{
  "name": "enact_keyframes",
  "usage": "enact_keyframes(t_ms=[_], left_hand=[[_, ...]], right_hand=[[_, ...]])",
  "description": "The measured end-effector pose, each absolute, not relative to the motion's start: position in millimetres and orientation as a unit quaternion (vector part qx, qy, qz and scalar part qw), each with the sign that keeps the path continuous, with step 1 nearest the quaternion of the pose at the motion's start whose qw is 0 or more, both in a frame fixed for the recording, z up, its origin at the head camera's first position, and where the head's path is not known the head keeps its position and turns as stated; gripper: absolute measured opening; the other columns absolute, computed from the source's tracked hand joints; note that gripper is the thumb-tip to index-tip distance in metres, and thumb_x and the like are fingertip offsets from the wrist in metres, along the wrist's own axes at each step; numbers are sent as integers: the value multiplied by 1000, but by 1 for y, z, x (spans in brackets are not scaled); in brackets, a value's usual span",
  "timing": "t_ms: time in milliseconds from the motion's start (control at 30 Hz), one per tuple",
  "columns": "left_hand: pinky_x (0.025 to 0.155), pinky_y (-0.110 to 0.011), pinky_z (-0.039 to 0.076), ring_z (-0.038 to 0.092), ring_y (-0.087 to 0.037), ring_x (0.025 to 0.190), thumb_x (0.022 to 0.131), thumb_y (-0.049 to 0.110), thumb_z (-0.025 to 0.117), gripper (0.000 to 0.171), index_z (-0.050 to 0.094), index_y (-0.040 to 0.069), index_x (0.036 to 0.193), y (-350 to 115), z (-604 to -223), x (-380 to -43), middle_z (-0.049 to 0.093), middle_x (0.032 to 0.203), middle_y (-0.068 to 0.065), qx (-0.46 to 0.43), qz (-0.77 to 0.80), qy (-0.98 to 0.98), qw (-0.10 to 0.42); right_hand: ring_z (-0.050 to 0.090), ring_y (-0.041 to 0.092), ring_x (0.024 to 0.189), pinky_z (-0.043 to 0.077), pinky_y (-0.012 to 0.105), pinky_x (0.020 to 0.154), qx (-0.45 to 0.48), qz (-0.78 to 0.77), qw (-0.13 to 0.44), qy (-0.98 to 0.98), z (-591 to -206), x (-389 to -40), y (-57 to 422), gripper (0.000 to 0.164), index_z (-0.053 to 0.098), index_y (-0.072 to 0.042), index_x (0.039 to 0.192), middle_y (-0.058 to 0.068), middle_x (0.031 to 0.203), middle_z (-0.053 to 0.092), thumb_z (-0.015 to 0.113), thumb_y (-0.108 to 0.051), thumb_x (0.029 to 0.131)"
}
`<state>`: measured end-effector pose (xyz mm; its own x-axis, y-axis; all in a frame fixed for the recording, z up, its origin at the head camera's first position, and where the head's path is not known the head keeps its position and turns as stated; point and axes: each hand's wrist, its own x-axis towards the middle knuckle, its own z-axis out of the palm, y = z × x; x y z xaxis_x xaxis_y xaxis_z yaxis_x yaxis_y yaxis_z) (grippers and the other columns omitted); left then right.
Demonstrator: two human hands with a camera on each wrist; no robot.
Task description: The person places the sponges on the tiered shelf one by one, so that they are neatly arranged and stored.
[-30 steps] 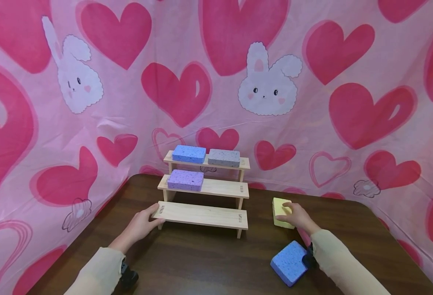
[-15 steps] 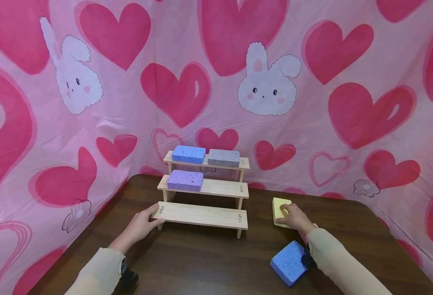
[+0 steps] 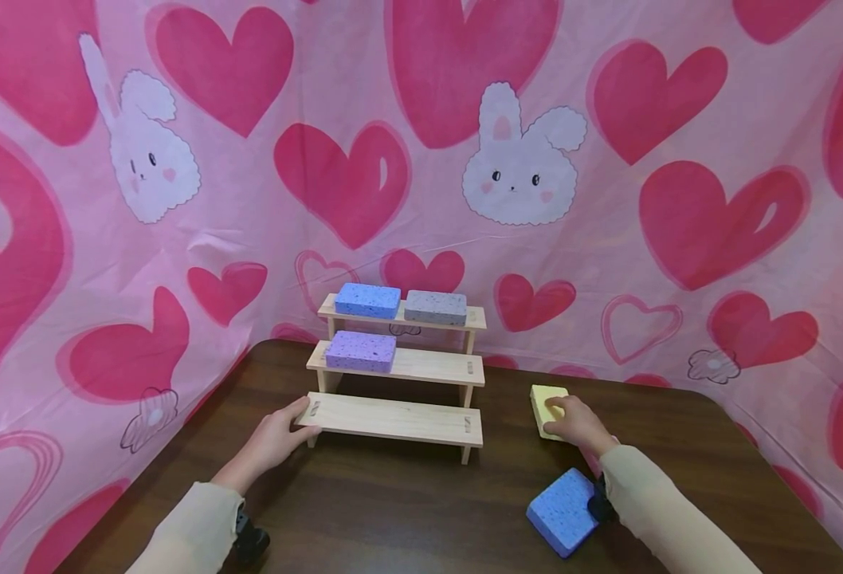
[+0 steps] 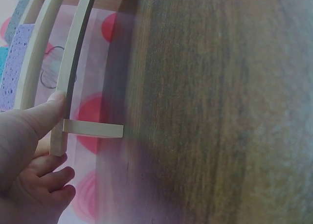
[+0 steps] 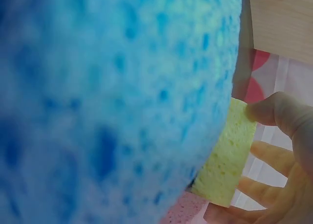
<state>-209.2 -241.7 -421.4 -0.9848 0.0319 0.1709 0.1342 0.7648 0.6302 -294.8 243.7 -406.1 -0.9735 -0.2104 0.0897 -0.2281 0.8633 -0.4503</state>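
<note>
A three-tier wooden shelf (image 3: 393,415) stands on the dark table. My left hand (image 3: 275,437) grips the left end of its lowest board, thumb along the front edge in the left wrist view. Right of the shelf, my right hand (image 3: 578,426) holds a yellow sponge (image 3: 545,406) by its edges between thumb and fingers. In the right wrist view the yellow sponge (image 5: 227,160) is partly covered by a large, near blue sponge (image 5: 122,97). That blue sponge (image 3: 562,510) lies on the table beside my right wrist.
On the top tier sit a blue sponge (image 3: 367,300) and a grey sponge (image 3: 436,307). A purple sponge (image 3: 360,351) rests at the left of the middle tier. Something pink and sponge-like (image 5: 185,208) shows beneath the yellow one. A heart-patterned cloth (image 3: 436,199) hangs behind the table.
My right hand has drawn its fingers in on the yellow sponge, whose near end has shifted slightly. My left hand and the shelf stay where they were.
</note>
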Motion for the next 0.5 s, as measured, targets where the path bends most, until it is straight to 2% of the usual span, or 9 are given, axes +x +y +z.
enact_keyframes(t_ms=[267,500], left_hand=[[98,-54,31,36,-42,124,84,26,67,68,37,-8,135,-241,-420,-208,37,137,-27,-44,-339,-937,69],[98,-54,31,35,-42,124,85,28,67,69,37,-8,136,-240,-419,-207,36,138,-27,-40,-340,-938,63]], right_hand=[[50,37,98,41,51,85,111,257,30,-959,-402,-295,247,47,58,11,113,31,114,54,70,-11,73],[45,45,109,37,56,91,125,286,43,-949,-391,-293,250,48,56,12,115,35,119,48,68,-13,76]])
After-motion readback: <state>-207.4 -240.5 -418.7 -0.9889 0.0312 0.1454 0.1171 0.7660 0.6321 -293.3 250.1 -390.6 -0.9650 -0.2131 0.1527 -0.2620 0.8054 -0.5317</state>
